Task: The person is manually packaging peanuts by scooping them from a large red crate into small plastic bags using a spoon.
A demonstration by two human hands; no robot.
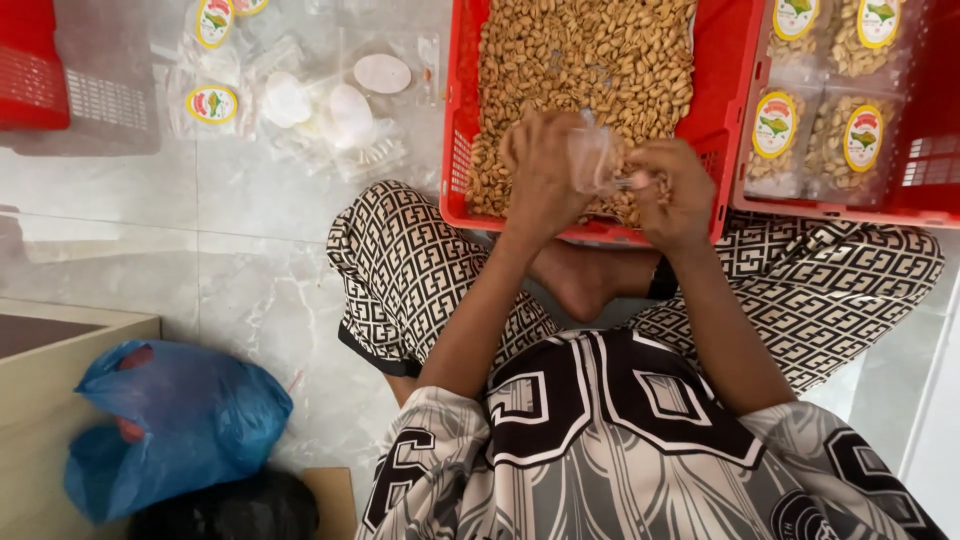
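- Between both hands, over the near edge of the nut crate (458, 120), sits a small clear pouch (594, 158), held just above the nuts (585, 60).
- Left hand (542, 170) is curled around the pouch's left side, fingers folded over it so the grip itself is mostly hidden.
- Right hand (672, 195) pinches the pouch's right edge between thumb and fingertips; whether anything else sits in that pinch, I cannot tell.
- Nuts fill the crate in a loose tan heap, directly beneath the pouch.
- Right of it, touching, a second red crate (925, 205) holds sealed packs (812, 140) of nuts with oval labels.
- Left of the nut crate, on the floor (250, 280), lies a loose pile of empty pouches (330, 115), some labelled.
- Far left, a third red crate (30, 70); near the person's left side, a blue bag (170, 425) against a low wooden box (60, 330).
- Risk, as I judge it: the pouch is thin and slippery, and a pinch on one edge alone could let its mouth fold shut or slip free, dropping it into the heap.
- Any nuts spilled past the near rim would land on the person's lap or foot (590, 285), since the crate rests right against the crossed legs.
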